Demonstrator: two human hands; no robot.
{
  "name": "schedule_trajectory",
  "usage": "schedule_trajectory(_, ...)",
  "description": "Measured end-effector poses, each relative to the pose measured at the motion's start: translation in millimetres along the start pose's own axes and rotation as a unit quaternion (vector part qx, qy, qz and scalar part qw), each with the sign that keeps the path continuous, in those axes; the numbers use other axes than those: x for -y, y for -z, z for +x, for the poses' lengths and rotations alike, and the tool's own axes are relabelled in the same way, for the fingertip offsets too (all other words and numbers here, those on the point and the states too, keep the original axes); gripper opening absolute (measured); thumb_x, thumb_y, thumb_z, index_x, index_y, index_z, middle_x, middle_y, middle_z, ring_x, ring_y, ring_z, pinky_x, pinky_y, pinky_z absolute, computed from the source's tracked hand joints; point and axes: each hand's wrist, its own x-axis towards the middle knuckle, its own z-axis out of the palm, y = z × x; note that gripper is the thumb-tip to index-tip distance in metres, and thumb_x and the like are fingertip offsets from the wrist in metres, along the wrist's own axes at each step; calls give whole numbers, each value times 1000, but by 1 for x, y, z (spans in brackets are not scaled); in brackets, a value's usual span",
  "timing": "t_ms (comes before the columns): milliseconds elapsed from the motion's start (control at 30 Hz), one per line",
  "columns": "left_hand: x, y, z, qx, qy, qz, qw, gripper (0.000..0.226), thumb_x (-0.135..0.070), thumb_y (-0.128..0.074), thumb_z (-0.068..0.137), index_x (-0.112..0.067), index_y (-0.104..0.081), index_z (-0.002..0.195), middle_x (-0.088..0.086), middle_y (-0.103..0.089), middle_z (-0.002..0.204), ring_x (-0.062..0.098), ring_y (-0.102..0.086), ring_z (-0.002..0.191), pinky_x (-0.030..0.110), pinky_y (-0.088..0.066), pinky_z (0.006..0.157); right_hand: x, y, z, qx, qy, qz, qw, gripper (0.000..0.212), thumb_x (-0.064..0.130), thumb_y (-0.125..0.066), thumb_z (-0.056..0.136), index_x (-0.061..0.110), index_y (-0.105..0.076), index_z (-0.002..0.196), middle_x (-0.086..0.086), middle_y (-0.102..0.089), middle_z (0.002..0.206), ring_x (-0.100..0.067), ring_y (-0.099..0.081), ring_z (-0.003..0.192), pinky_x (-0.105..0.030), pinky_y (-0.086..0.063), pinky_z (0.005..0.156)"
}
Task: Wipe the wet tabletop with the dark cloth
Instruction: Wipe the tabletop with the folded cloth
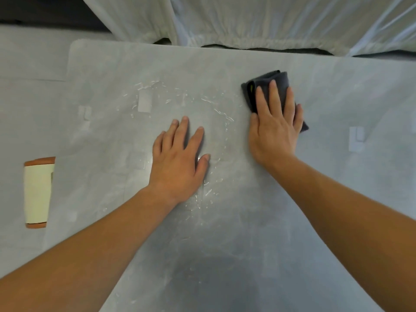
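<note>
Right hand (275, 129): flat, fingers straight and close together, palm down, pressing on the dark cloth (265, 83); nothing curled round it. Left hand (180, 158): flat, fingers slightly spread, palm resting directly on the tabletop (247, 233) near frame centre, holding nothing. Cloth lies at about 1 o'clock from centre, folded into a thick dark grey pad, layered edges showing at its far end, one corner sticking out beyond the little finger at 4 o'clock of the hand. Small yellow-green tag (250, 87) on the cloth's left fold; any print too small to read. Tabletop is pale grey, matt; water streaks (217, 110) glint in a loose arc from 11 o'clock round past the left hand's thumb side to about 6 o'clock of it, just beside the cloth's left edge
</note>
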Motion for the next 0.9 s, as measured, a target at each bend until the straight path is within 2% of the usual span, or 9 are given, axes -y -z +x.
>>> schedule_trajectory(167, 2, -2, 1, -1, 2, -12, 1000, 59, -50, -33, 100, -26, -30, 154, 11, -11, 167, 29, -2, 153, 43, 0, 120, -16, 3, -33, 55, 139, -36, 988, 55, 40, -28, 105, 34, -22, 159, 5, -11, 169, -26, 1, 156, -45, 4, 124)
schedule_trajectory(233, 5, -2, 1, -4, -6, -17, 1000, 58, -49, -33, 101, -26, -30, 154, 11, -12, 166, 29, -4, 153, 42, 0, 120, -21, 8, -10, 53, 105, -28, 993, 55, 41, -28, 104, 35, -23, 159, 6, -10, 170, -25, 0, 156, -45, 2, 124)
schedule_trajectory(400, 9, -2, 1, -7, -16, -8, 1000, 56, -47, -33, 101, -26, -34, 153, 12, -17, 166, 30, -10, 153, 45, -4, 119, 13, 9, 61, 0, -50, 5, 999, 57, 39, -24, 105, 35, -13, 161, 6, -1, 170, -28, 7, 156, -51, 4, 124)
schedule_trajectory(467, 12, -1, 2, -8, -21, -3, 1000, 57, -47, -32, 101, -26, -34, 153, 11, -17, 166, 30, -11, 153, 47, -6, 119, 32, 3, 54, 10, -13, -1, 1000, 57, 40, -24, 104, 35, -13, 161, 5, -1, 170, -29, 7, 156, -51, 5, 124)
schedule_trajectory(600, 20, 3, 2, -3, -36, -8, 999, 58, -48, -29, 101, -27, -30, 154, 8, -14, 167, 26, -8, 153, 47, -5, 119, 24, 6, 33, 56, 136, -38, 988, 55, 40, -27, 105, 35, -21, 159, 5, -9, 170, -27, 0, 156, -47, 2, 123)
schedule_trajectory(667, 24, 4, 2, 1, -41, -28, 999, 61, -49, -29, 100, -23, -26, 155, 7, -8, 168, 24, -2, 153, 43, 1, 120, 17, 12, 56, 47, 127, -33, 990, 54, 40, -28, 104, 34, -24, 158, 5, -11, 169, -28, -2, 156, -49, -1, 123)
schedule_trajectory(800, 33, 4, 3, 2, -22, -33, 999, 64, -49, -30, 101, -19, -20, 156, 12, 0, 167, 27, 3, 153, 41, 3, 120, 43, 5, 93, 13, 12, -13, 1000, 56, 39, -26, 104, 34, -19, 160, 5, -5, 170, -30, 3, 156, -50, 2, 124)
schedule_trajectory(833, 34, 4, 3, -2, -21, -22, 1000, 64, -49, -29, 101, -18, -22, 156, 13, -2, 167, 28, 2, 153, 41, 3, 121, 54, 2, 89, 11, 8, -14, 1000, 57, 39, -26, 104, 34, -17, 160, 4, -4, 170, -31, 4, 156, -51, 3, 124)
schedule_trajectory(900, 34, 4, 3, -8, -23, -12, 1000, 64, -49, -28, 100, -18, -22, 156, 14, -4, 167, 29, 0, 153, 41, 6, 121, 67, -4, 67, 28, 76, -25, 996, 57, 40, -25, 104, 32, -18, 160, 3, -5, 170, -32, 3, 156, -51, 3, 123)
